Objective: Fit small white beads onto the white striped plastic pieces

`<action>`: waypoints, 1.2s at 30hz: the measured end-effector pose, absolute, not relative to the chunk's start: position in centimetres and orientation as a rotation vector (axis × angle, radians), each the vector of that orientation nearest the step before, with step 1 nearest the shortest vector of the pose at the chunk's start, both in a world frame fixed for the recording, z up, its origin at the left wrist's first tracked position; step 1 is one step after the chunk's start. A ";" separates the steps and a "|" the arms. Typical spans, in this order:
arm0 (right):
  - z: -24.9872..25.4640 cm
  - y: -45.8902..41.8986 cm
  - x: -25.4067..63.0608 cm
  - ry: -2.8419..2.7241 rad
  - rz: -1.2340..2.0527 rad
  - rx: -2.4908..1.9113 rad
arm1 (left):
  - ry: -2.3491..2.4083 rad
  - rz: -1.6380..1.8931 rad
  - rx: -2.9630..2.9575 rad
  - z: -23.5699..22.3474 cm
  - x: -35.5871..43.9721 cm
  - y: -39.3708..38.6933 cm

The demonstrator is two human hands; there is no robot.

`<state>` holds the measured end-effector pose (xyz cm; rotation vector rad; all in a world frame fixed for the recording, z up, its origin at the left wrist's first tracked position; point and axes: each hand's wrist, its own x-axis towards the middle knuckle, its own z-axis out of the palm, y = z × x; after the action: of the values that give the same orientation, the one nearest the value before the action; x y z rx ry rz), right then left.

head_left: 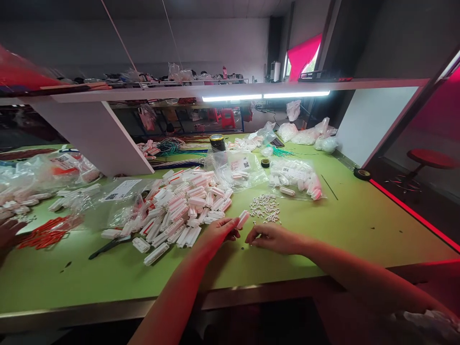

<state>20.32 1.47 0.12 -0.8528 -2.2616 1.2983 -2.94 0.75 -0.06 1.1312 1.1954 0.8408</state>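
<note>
Between the thumb and fingers of my left hand (222, 231) is a white plastic connector housing (243, 219), raised above the green tabletop. Close to its right, my right hand (273, 238) is curled with fingertips pinched just over the table; whatever they hold, if anything, is too small to make out. Behind my right hand lies a scatter of small white pieces (265, 207). A large heap of similar white housings (187, 203) spreads to the left of my left hand.
Clear bags (296, 175) of white parts and a black tape roll (265, 163) lie farther back. Dark-handled scissors (108, 247) rest by the heap. Orange strips (45, 233) lie left, near another person's hand (10, 232). A lit shelf (244, 91) spans the back.
</note>
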 end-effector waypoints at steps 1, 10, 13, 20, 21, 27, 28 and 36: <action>-0.2 1.5 20.2 -2.262 1.248 -0.849 | 1.191 0.851 1.121 0.0 -2.9 0.7; -0.2 3.7 21.5 -2.075 0.970 -1.029 | 1.308 0.841 1.383 0.9 -1.7 -0.2; 0.6 3.3 21.4 -1.983 0.958 -1.021 | 1.354 0.813 1.566 0.8 -1.3 -0.4; 1.5 2.4 21.2 -2.065 0.746 -0.892 | 1.397 0.769 1.816 1.2 -1.0 -1.0; 1.4 2.3 21.1 -2.087 0.721 -0.895 | 1.404 0.763 1.834 1.2 -1.0 -1.1; 0.4 1.9 20.8 -2.228 0.579 -0.988 | 1.453 0.716 1.867 1.2 -0.8 -1.3; 0.1 1.9 20.8 -2.260 0.549 -0.989 | 1.458 0.716 1.868 1.1 -0.8 -1.3; -1.0 2.0 20.7 -2.458 0.297 -0.942 | 1.440 0.724 1.870 1.3 -0.8 -1.3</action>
<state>20.71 1.97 -0.99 -0.9421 -2.4584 0.2972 -0.81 -1.30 1.28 1.8700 1.4397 0.7238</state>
